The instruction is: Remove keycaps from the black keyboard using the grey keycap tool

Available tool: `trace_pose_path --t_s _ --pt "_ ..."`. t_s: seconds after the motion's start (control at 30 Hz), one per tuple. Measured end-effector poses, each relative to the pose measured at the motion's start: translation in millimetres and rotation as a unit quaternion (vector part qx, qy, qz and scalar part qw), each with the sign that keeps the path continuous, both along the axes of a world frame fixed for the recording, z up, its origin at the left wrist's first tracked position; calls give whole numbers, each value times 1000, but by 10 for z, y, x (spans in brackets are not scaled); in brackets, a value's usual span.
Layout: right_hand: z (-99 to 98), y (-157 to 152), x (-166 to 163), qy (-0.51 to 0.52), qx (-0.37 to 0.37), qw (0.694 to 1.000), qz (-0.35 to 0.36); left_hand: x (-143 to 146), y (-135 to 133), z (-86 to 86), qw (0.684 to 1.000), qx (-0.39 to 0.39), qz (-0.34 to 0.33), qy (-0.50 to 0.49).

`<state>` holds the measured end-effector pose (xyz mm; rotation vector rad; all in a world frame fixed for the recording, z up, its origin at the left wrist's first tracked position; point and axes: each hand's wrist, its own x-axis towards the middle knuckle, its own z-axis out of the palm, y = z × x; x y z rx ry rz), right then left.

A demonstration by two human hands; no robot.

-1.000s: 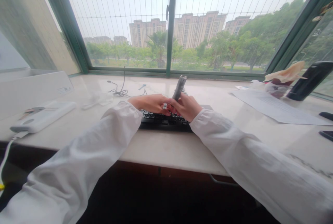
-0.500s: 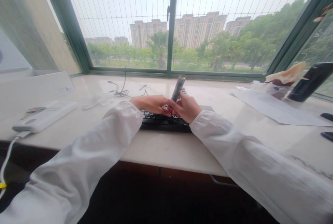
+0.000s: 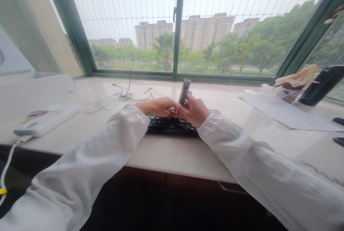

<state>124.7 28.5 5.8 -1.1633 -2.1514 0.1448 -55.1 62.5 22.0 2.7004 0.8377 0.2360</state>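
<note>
A black keyboard (image 3: 166,126) lies on the white sill under both hands; on its right part several keycaps look to be off, showing the switches. In my right hand (image 3: 197,111) is a dark grey stick-shaped tool (image 3: 184,92), its blunt, notched end pointing up and its lower end hidden by the fingers. My left hand (image 3: 158,107) meets the right one just above the keys, its fingers closed near the tool's lower end. Whatever those fingers pinch is too small and covered to name.
A black cable (image 3: 125,95) lies behind the keyboard. On the left are a white power strip (image 3: 48,120) and a white box (image 3: 40,87). Paper sheets (image 3: 282,111) and a dark bottle-like object (image 3: 321,86) are on the right. The sill's front edge runs below the keyboard.
Both hands and the tool stay nearly in place over the keyboard. The view has shifted slightly, and the fingers have moved only a little.
</note>
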Motion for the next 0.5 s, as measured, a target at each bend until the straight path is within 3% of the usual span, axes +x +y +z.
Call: trace_pose_path --t_s 0.27,0.5 --pt "-21 47 10 1 16 999 -48 42 -6 -24 999 36 24 16" --pt "-25 45 10 42 -47 997 -40 8 -56 46 999 11 20 23"
